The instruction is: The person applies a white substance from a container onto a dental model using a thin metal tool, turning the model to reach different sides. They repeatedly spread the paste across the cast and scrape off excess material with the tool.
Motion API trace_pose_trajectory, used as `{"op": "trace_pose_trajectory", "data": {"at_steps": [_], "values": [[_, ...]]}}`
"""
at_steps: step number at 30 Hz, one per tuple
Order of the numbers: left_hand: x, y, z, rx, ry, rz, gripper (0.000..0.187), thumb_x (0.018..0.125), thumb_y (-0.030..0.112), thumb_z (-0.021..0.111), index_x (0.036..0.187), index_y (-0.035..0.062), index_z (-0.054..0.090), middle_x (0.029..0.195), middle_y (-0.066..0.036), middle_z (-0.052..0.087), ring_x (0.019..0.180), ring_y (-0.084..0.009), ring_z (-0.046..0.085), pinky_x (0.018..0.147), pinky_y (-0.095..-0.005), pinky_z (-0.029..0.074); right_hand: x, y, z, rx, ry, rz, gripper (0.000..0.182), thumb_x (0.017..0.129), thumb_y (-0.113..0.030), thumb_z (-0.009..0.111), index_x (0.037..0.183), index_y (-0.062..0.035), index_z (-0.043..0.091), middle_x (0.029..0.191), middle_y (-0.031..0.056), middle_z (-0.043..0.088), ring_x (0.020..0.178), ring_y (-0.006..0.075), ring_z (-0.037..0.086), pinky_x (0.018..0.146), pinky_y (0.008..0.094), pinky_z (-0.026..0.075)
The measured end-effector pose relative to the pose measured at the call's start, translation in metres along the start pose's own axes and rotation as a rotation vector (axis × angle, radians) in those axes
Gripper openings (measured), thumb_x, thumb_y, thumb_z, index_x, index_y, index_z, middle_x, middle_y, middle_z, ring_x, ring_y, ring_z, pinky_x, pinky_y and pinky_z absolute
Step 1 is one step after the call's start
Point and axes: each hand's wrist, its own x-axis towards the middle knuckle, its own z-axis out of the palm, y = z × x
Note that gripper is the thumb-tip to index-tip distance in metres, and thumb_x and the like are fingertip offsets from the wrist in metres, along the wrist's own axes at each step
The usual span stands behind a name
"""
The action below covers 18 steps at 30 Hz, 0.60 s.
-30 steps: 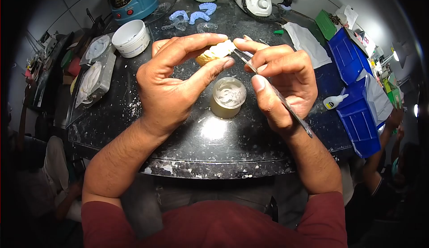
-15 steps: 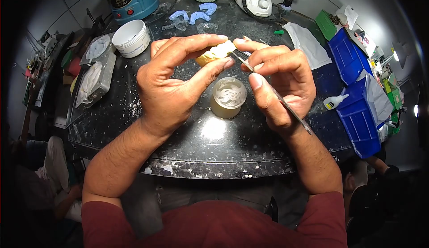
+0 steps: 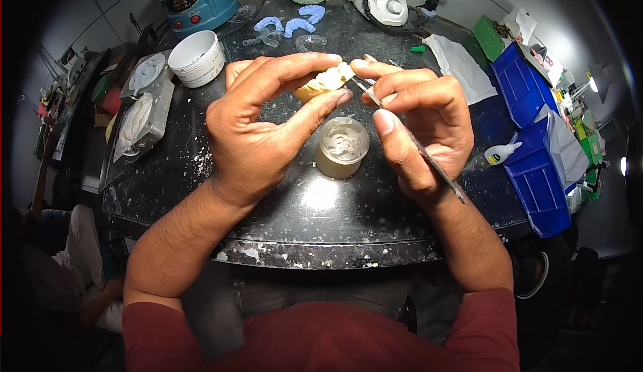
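Note:
Between the thumb and fingers of my left hand (image 3: pixel 258 120) is a yellow dental cast (image 3: pixel 323 84), held up above the bench. My right hand (image 3: pixel 425 120) grips a thin metal dental spatula (image 3: pixel 432 161) like a pen. The tool's upper end meets or nearly meets the right end of the cast; exact contact is too small to tell. Its other end points down past my right wrist. Below and between both hands stands a small round translucent jar (image 3: pixel 341 161) with greyish-white paste inside.
On the black bench (image 3: pixel 375 218) are a white tub (image 3: pixel 196 64), a grey tray (image 3: pixel 151 114), blue dental moulds (image 3: pixel 298 25) and a blue machine (image 3: pixel 201 3). A white cloth (image 3: pixel 462 70), a small bottle (image 3: pixel 501 153) and blue bins (image 3: pixel 536 177) lie right. A seated person (image 3: pixel 87 251) is at left.
The cast has tilted slightly in my left hand, and the spatula's tip has shifted slightly at its right end. At the lower right, a person's arm has gone from view.

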Motion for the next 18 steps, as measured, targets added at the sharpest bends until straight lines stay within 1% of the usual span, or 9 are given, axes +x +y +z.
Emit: {"op": "trace_pose_trajectory", "data": {"at_steps": [2, 4, 5, 7, 8, 12, 14, 16, 18], "values": [[0.0008, 0.0007, 0.0016, 0.014, 0.003, -0.004, 0.034, 0.079, -0.004, 0.076, 0.112, -0.0009, 0.068, 0.11, -0.009, 0.069, 0.101, -0.0125, 0.063, 0.09, -0.0256, 0.051, -0.0008, -0.0003, 0.001, -0.039, 0.002, 0.015, 0.022, 0.079, 0.005, 0.066, 0.098, -0.0019, 0.057, 0.094, 0.0103, 0.063, 0.107, 0.0307, 0.065, 0.103, 0.05, 0.044], [0.0035, 0.0027, 0.0063, 0.031, 0.135, 0.013, 0.03, 0.073, 0.011, 0.084, 0.101, 0.0092, 0.075, 0.092, -0.001, 0.074, 0.081, -0.0098, 0.063, 0.081, -0.0259, 0.041, 0.0004, 0.0012, -0.0034, -0.026, -0.038, 0.006, 0.022, 0.079, 0.005, 0.065, 0.099, -0.0016, 0.057, 0.095, 0.0107, 0.062, 0.108, 0.0309, 0.064, 0.103, 0.0497, 0.044], [0.0029, 0.0018, 0.0044, 0.031, 0.135, 0.013, 0.03, 0.073, 0.011, 0.084, 0.101, 0.0092, 0.075, 0.092, -0.001, 0.074, 0.081, -0.0098, 0.063, 0.081, -0.0259, 0.041, 0.0007, 0.0015, -0.0055, -0.012, -0.077, -0.003, 0.022, 0.08, 0.005, 0.064, 0.099, -0.0014, 0.056, 0.096, 0.0111, 0.062, 0.108, 0.0311, 0.064, 0.104, 0.0494, 0.043], [0.0009, -0.0003, -0.0006, 0.04, -0.006, 0.036, 0.035, 0.079, -0.004, 0.076, 0.113, -0.0008, 0.068, 0.109, -0.009, 0.069, 0.098, -0.0127, 0.064, 0.089, -0.0257, 0.052, 0.0012, -0.0011, -0.007, 0.059, -0.057, 0.026, 0.021, 0.081, 0.006, 0.062, 0.1, -0.0012, 0.055, 0.097, 0.0119, 0.062, 0.109, 0.0312, 0.064, 0.104, 0.0494, 0.043], [0.001, 0.0004, 0.0001, 0.04, -0.005, 0.036, 0.035, 0.079, -0.004, 0.076, 0.113, -0.0008, 0.068, 0.109, -0.009, 0.069, 0.098, -0.0127, 0.064, 0.089, -0.0257, 0.052, 0.0013, -0.0021, -0.0072, 0.13, -0.037, 0.054, 0.02, 0.082, 0.006, 0.06, 0.1, -0.0009, 0.054, 0.099, 0.0128, 0.062, 0.11, 0.0313, 0.063, 0.104, 0.0494, 0.043], [0.0014, 0.0012, 0.003, -0.085, 0.021, -0.015, 0.034, 0.08, -0.003, 0.076, 0.113, -0.0009, 0.067, 0.109, -0.01, 0.069, 0.101, -0.0154, 0.066, 0.092, -0.0282, 0.052, 0.0, -0.0013, -0.0058, 0.167, -0.009, 0.068, 0.018, 0.085, 0.007, 0.056, 0.101, -0.0003, 0.051, 0.101, 0.0145, 0.061, 0.111, 0.0307, 0.063, 0.104, 0.0488, 0.044], [0.0016, -0.0014, 0.003, -0.133, 0.021, -0.034, 0.034, 0.081, -0.003, 0.075, 0.113, -0.0009, 0.067, 0.109, -0.011, 0.069, 0.103, -0.0163, 0.066, 0.093, -0.0292, 0.052, 0.0, 0.0003, -0.0043, 0.215, 0.037, 0.065, 0.017, 0.086, 0.008, 0.055, 0.101, 0.0007, 0.049, 0.101, 0.0157, 0.06, 0.108, 0.0279, 0.063, 0.102, 0.0487, 0.046], [0.0017, -0.0051, 0.001, -0.125, -0.028, -0.004, 0.033, 0.081, -0.004, 0.075, 0.113, -0.001, 0.066, 0.11, -0.012, 0.069, 0.105, -0.0169, 0.065, 0.094, -0.03, 0.052, 0.0015, 0.002, -0.0054, 0.222, 0.04, 0.045, 0.017, 0.087, 0.008, 0.054, 0.101, 0.0011, 0.049, 0.1, 0.016, 0.06, 0.105, 0.0264, 0.064, 0.102, 0.0485, 0.047], [0.0005, -0.0055, 0.0019, -0.129, -0.024, -0.005, 0.032, 0.082, -0.004, 0.074, 0.112, -0.0009, 0.065, 0.109, -0.011, 0.069, 0.105, -0.0169, 0.065, 0.094, -0.0301, 0.052, 0.0018, 0.0019, -0.0051, 0.227, 0.045, 0.027, 0.016, 0.087, 0.008, 0.054, 0.101, 0.0016, 0.048, 0.1, 0.0163, 0.059, 0.102, 0.025, 0.064, 0.101, 0.0483, 0.049]]}}
